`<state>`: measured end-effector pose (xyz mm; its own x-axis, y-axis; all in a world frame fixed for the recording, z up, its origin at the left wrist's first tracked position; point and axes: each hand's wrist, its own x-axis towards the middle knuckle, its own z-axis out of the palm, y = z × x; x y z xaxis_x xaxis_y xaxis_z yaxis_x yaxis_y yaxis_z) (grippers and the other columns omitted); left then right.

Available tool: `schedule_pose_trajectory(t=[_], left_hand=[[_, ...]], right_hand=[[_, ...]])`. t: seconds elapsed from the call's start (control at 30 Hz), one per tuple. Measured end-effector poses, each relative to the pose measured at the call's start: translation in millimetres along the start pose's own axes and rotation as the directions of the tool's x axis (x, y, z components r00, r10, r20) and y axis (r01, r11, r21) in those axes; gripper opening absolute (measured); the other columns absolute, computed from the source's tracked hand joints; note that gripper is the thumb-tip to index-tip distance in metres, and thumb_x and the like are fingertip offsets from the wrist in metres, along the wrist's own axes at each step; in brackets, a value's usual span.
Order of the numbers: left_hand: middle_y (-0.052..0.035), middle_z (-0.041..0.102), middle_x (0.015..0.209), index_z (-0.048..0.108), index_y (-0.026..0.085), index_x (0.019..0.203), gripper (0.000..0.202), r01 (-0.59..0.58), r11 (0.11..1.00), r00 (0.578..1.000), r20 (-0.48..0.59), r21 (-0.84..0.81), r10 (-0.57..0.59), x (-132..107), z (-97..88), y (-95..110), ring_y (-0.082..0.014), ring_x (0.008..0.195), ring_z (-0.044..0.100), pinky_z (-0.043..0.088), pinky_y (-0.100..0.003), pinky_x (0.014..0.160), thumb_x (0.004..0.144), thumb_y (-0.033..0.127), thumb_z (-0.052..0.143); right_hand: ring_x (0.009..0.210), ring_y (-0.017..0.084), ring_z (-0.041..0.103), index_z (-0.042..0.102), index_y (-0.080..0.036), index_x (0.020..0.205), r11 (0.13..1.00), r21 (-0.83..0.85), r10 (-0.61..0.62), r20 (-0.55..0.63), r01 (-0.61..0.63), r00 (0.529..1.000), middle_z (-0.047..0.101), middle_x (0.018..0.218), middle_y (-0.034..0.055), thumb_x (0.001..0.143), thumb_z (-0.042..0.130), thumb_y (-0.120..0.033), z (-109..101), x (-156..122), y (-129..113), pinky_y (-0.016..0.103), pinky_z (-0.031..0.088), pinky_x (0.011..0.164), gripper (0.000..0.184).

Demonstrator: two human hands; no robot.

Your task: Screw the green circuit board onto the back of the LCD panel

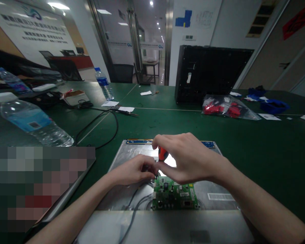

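My right hand (190, 159) is closed around the orange and black handle of a screwdriver (163, 154), held upright over the far left corner of a green circuit board (174, 195). The fingers of my left hand (136, 169) are pinched together at that same corner, close to the screwdriver's lower end. What they hold, if anything, is hidden. The board lies on the silver metal back of a flat display panel (218, 184). Dark cables (133, 217) run from the board's left side toward me.
A large water bottle (33, 118) stands at left, a smaller bottle (103, 83) beyond it. A black cable (117, 125) loops on the green table (152, 125). At back right are a black monitor (210, 73), a plastic bag with red pieces (227, 107) and a blue tray (273, 106).
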<state>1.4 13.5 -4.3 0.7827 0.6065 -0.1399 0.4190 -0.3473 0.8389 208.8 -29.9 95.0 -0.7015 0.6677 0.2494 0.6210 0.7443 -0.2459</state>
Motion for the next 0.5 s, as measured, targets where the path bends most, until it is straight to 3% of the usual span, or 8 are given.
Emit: schedule_pose_trajectory(t=[0.2, 0.5], left_hand=[[-0.0017, 0.065, 0.076, 0.065, 0.014, 0.082, 0.012, -0.005, 1.000, 1.000, -0.008, 0.028, 0.005, -0.9, 0.8, -0.6, -0.0180, 0.072, 0.058, 0.044, -0.027, 0.066, 0.079, 0.025, 0.063], [0.0011, 0.063, 0.074, 0.064, 0.015, 0.082, 0.007, -0.008, 1.000, 1.000, 0.011, -0.012, 0.008, -0.8, -0.8, -0.4, -0.0157, 0.068, 0.056, 0.040, -0.024, 0.061, 0.076, 0.019, 0.063]], right_hand=[[0.065, 0.012, 0.052, 0.051, -0.017, 0.099, 1.000, -0.014, 0.012, -0.023, -0.013, 1.000, 0.064, 0.085, 0.0011, 0.083, 0.050, -0.023, 3.9, 2.2, -0.1, 0.025, 0.024, 0.052, 0.017], [0.060, 0.012, 0.053, 0.053, -0.019, 0.090, 0.995, -0.095, -0.011, -0.066, 0.004, 0.998, 0.067, 0.077, -0.0015, 0.089, 0.054, -0.036, 8.6, 3.4, 2.2, 0.026, 0.021, 0.051, 0.017]])
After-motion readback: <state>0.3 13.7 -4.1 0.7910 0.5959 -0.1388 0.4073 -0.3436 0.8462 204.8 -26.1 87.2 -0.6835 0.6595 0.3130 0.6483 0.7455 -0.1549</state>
